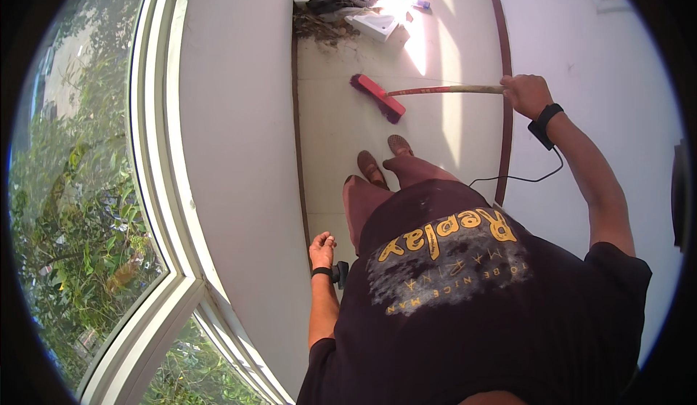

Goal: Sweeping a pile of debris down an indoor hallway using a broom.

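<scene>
My right hand (527, 95) is closed around the upper end of a broom's handle (474, 89), which is red towards the head and tan near my grip. The red broom head (381, 94) with dark purple bristles rests aslant on the pale floor, a little ahead of my feet. My left hand (322, 249) hangs low beside my left hip, near the wall under the window, with loosely bent fingers and nothing in it. Both wrists wear black straps with small devices; a cable runs from the right one.
A heap of debris (326, 23) lies ahead by the left wall, with a white plastic container (375, 23), dark tangled items and a small blue item (421, 4). Dark skirting (506, 132) edges the narrow floor. A white-framed window (163, 132) is at left, a white wall (582, 94) at right.
</scene>
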{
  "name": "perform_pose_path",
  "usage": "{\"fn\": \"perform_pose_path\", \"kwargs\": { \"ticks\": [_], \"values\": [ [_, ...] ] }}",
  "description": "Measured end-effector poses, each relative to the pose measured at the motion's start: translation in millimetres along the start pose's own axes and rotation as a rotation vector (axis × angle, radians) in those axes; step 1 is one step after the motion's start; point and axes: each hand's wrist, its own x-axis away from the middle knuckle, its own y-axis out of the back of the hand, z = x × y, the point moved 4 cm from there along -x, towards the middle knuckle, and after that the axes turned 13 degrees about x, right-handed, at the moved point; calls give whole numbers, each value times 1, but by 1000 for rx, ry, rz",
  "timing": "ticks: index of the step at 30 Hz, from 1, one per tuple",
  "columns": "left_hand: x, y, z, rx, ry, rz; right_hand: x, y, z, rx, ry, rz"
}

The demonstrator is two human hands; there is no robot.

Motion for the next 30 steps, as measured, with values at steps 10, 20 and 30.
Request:
{"fn": "perform_pose_path", "kwargs": {
  "ticks": [10, 20, 30],
  "values": [
    [15, 7, 11, 33, 33, 12, 3, 10, 10, 20, 4, -114],
    [-6, 4, -6, 36, -5, 68, 55, 35, -3, -110, -127, -162],
    [-36, -12, -57, -18, -119, 183, 142, 43, -32, -151, -357, -23]
  ]
}}
